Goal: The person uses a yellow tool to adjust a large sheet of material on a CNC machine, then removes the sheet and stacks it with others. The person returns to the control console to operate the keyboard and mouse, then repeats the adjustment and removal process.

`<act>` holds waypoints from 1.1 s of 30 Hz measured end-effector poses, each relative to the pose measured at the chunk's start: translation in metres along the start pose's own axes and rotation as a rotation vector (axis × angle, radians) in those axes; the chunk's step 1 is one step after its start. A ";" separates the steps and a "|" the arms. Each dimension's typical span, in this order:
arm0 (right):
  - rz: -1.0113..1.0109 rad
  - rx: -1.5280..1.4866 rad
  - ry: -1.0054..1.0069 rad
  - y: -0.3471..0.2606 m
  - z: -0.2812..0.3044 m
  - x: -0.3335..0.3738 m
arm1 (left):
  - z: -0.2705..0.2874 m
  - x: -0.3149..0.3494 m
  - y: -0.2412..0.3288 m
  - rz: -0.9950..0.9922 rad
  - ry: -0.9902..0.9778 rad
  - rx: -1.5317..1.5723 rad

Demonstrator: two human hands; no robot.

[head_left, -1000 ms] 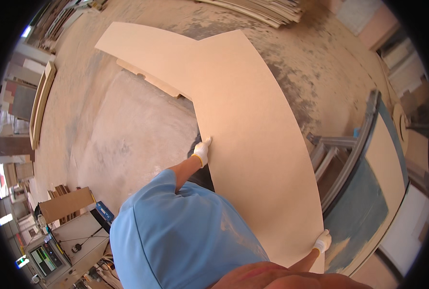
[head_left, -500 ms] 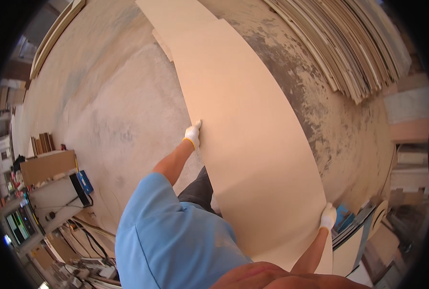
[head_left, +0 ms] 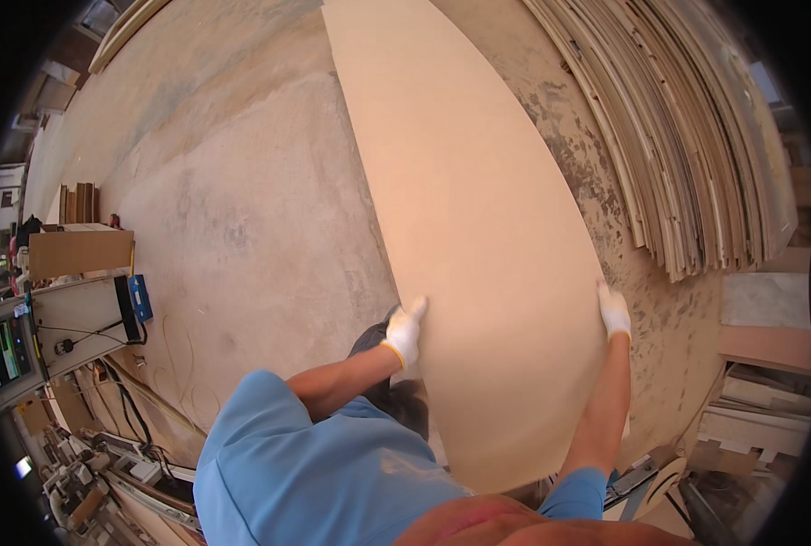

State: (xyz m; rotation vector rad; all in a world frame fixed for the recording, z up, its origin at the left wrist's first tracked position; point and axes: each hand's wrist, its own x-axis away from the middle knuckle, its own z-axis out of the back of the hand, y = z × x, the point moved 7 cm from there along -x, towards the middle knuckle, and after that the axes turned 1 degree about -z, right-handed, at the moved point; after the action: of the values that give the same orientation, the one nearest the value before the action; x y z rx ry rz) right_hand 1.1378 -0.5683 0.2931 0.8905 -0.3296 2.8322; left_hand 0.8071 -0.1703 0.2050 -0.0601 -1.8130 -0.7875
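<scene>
A long, pale tan wooden board (head_left: pixel 496 227) stretches away from my body, its far end running to the top of the picture. My left hand (head_left: pixel 406 333), in a white work glove with a yellow cuff, is closed around its left edge, thumb on the upper face. On the opposite edge, my right hand (head_left: pixel 614 311) grips the board in a matching glove. The fingers under the board are hidden on both sides.
Long sheets stand stacked (head_left: pixel 669 136) at the far right. To the left is a machine cabinet (head_left: pixel 82 314) with a screen (head_left: pixel 7 350), a cardboard box (head_left: pixel 80 254) and a blue case (head_left: pixel 140 297). Cables (head_left: pixel 123 400) hang below it. Dusty floor (head_left: pixel 251 209) lies left of the board.
My left hand has come nearer to me and rightward. My right hand has shifted farther forward along the right edge. The lower panel at the far end no longer shows.
</scene>
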 end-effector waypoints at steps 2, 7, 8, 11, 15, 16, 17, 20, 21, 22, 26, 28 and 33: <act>-0.002 0.021 0.026 -0.032 -0.011 -0.051 | -0.010 -0.024 0.025 -0.067 -0.052 0.096; 0.165 -0.018 -0.040 -0.094 -0.056 -0.160 | -0.013 -0.132 0.076 -0.156 0.046 -0.024; 0.278 -0.074 -0.059 -0.104 -0.077 -0.175 | -0.008 -0.153 0.077 -0.181 0.031 -0.081; 0.256 0.120 -0.349 -0.062 -0.168 -0.202 | 0.043 -0.213 0.054 0.015 0.240 -1.188; 0.033 0.168 -0.226 0.071 -0.273 -0.162 | 0.094 -0.266 -0.007 -0.250 0.430 -1.645; -0.082 0.016 -0.063 0.109 -0.290 -0.141 | 0.095 -0.283 -0.031 -0.265 0.425 -1.583; -0.237 -0.110 -0.015 0.142 -0.317 -0.121 | 0.097 -0.298 -0.053 -0.233 0.420 -1.525; -0.741 -1.151 -0.411 0.164 -0.453 -0.055 | 0.085 -0.335 -0.104 -0.093 0.364 -1.014; -0.697 -1.390 -0.411 0.147 -0.481 -0.048 | 0.072 -0.351 -0.110 -0.033 0.335 -0.903; -0.674 -1.455 -0.386 0.132 -0.503 -0.051 | 0.049 -0.351 -0.101 -0.355 0.338 -1.017; -0.752 -1.662 0.069 0.116 -0.531 -0.055 | 0.038 -0.344 -0.118 -0.238 0.584 -0.566; -0.730 -1.667 0.035 0.107 -0.526 -0.058 | 0.027 -0.338 -0.114 -0.265 0.546 -0.536; -0.702 -1.694 0.033 0.097 -0.506 -0.059 | 0.020 -0.334 -0.099 -0.227 0.593 -0.503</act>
State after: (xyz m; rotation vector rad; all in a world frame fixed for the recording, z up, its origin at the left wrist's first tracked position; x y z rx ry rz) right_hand 0.8893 -0.5383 -0.1606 0.3411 -1.5803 1.1231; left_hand 0.8826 -0.1276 -0.1329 0.0505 -1.0464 -1.2578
